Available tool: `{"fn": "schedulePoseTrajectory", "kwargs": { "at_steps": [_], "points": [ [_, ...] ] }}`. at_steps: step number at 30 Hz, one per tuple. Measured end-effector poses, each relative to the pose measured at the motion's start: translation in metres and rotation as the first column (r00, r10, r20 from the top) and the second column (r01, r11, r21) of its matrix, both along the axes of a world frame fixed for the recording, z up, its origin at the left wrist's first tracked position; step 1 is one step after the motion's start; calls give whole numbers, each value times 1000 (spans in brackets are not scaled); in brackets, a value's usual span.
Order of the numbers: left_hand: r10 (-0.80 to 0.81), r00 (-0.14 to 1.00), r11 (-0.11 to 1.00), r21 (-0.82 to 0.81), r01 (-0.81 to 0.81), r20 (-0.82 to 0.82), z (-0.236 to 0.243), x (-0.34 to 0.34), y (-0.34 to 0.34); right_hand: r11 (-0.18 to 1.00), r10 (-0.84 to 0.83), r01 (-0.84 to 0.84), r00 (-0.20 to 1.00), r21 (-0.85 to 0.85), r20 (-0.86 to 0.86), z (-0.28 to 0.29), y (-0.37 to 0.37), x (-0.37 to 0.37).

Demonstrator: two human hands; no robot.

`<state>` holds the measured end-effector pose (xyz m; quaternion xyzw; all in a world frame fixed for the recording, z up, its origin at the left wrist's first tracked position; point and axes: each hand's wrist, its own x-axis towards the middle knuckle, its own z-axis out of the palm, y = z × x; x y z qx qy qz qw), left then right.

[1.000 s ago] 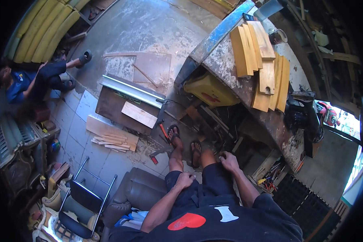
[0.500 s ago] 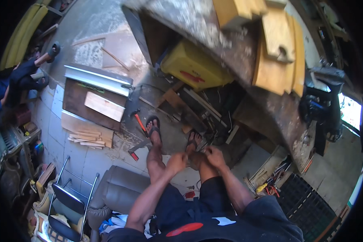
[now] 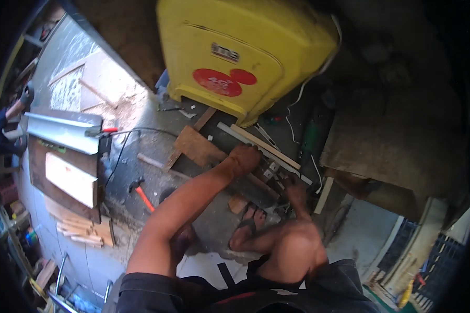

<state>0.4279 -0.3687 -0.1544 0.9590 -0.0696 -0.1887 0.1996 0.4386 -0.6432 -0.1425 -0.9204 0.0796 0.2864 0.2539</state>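
Note:
I am crouched low, both arms reaching down among the items on the floor under a workbench. My left hand is closed at the near end of a brown board, beside a long pale strip. What its fingers hold, if anything, is hidden. My right hand is low in the shadow to the right, its fingers too dark to read. Between the hands lies a small pale block-like object, its kind unclear. A yellow plastic chair stands just beyond.
An orange-handled hammer lies left of my legs. Further left are a pale plank, a metal channel and stacked wood strips. A white cable hangs by the chair. A brown panel stands at right.
I have bent down from upright beside the workbench. Both hands have gone from above my knees to the floor items, and the yellow chair now looms close.

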Motion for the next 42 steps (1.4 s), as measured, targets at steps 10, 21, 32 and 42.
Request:
{"fn": "schedulePoseTrajectory", "kwargs": {
  "at_steps": [10, 21, 32, 42],
  "points": [
    [-370, 924, 915, 133, 381, -95, 1, 21, -34, 796, -399, 367, 916, 481, -40, -73, -25, -31],
    [-402, 915, 915, 4, 402, -37, -24, 20, -22, 832, -309, 284, 951, 477, -26, -83, -35, -72],
    [-444, 894, 892, 63, 448, -61, -80, 21, -17, 828, -293, 229, 955, 512, 47, -91, -32, -69],
    [-423, 905, 905, -75, 419, -42, -61, 25, -22, 836, -299, 259, 954, 484, 7, -79, -40, -70]
  ]
}}
